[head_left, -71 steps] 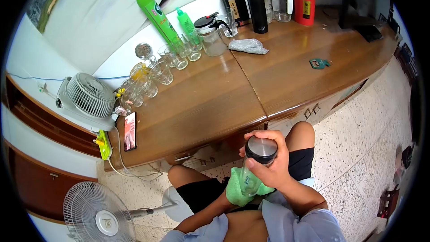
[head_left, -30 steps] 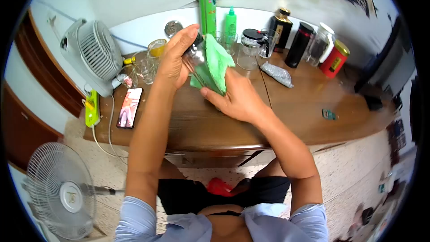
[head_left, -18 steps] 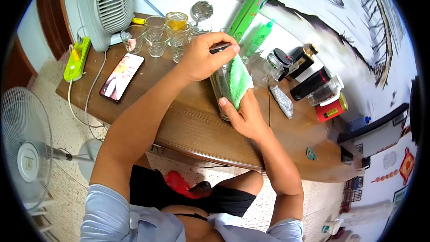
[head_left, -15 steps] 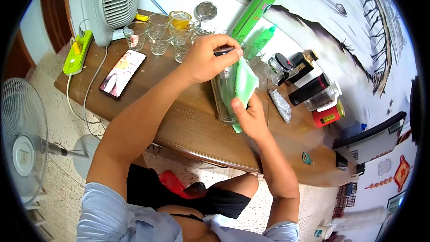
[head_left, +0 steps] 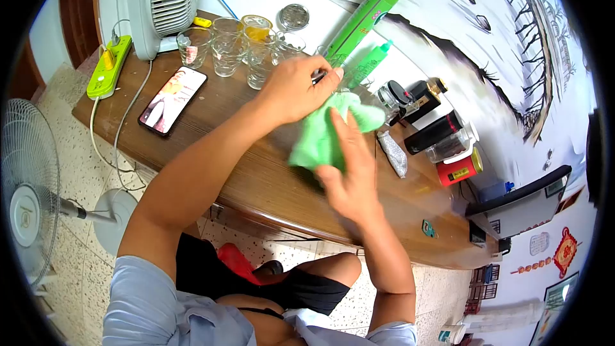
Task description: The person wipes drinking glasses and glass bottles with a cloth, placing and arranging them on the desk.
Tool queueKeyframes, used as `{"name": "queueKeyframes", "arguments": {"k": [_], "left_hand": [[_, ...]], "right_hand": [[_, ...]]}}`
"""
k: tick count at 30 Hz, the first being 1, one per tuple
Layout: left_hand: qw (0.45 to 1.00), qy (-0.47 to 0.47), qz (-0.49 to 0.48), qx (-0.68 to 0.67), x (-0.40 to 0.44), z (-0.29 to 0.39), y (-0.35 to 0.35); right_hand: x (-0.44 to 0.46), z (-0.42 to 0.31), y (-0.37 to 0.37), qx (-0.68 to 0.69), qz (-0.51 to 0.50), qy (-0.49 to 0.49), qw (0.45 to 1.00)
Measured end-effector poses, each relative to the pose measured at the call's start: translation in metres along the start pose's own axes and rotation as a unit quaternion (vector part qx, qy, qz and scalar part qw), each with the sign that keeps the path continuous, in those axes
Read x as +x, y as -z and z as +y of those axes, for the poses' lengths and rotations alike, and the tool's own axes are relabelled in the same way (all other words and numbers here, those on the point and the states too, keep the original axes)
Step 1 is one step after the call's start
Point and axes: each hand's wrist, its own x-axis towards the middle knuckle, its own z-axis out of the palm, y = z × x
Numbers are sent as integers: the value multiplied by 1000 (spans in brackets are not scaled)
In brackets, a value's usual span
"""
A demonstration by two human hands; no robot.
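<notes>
My left hand (head_left: 298, 88) is closed around the dark top (head_left: 318, 78) of a clear glass vessel held over the table. A light green cloth (head_left: 320, 131) covers most of that vessel, so its body is hidden. My right hand (head_left: 353, 170) presses the cloth against the vessel, fingers along the front and thumb lower down; its edges are slightly blurred. Just beyond my left hand stand several clear drinking glasses (head_left: 227, 54). Behind the cloth lie a green bottle (head_left: 370, 64) and a larger green cylinder (head_left: 365, 22).
A lit phone (head_left: 173, 100) lies left on the wooden table (head_left: 256, 173), near a green power strip (head_left: 109, 70) and a box fan (head_left: 173, 0). On the right are a lidded jar (head_left: 392, 96), a silver packet (head_left: 392, 154) and a red tin (head_left: 460, 168). A standing fan (head_left: 29, 205) is at left.
The green cloth has gone from hanging along the vessel's right side to spreading over its front. My right hand has shifted over the cloth; my left hand keeps its hold.
</notes>
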Motion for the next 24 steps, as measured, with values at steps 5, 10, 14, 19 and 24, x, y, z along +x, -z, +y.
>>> {"name": "queueKeyframes", "arguments": {"k": [5, 10, 14, 19, 24], "left_hand": [[999, -7, -41, -1, -2, -10, -2], [999, 22, -30, -35, 4, -20, 0], [997, 70, -38, -24, 3, -21, 3], [998, 57, -34, 7, 4, -16, -1], [999, -3, -26, -28, -3, -9, -6]], "right_hand": [[20, 13, -40, -175, 21, 37, 984], [28, 25, -42, -211, 3, 8, 977], [-8, 50, -24, -159, -37, -37, 986], [-43, 66, -3, -140, -73, -40, 987], [-12, 45, -6, -96, -85, -66, 990]]}}
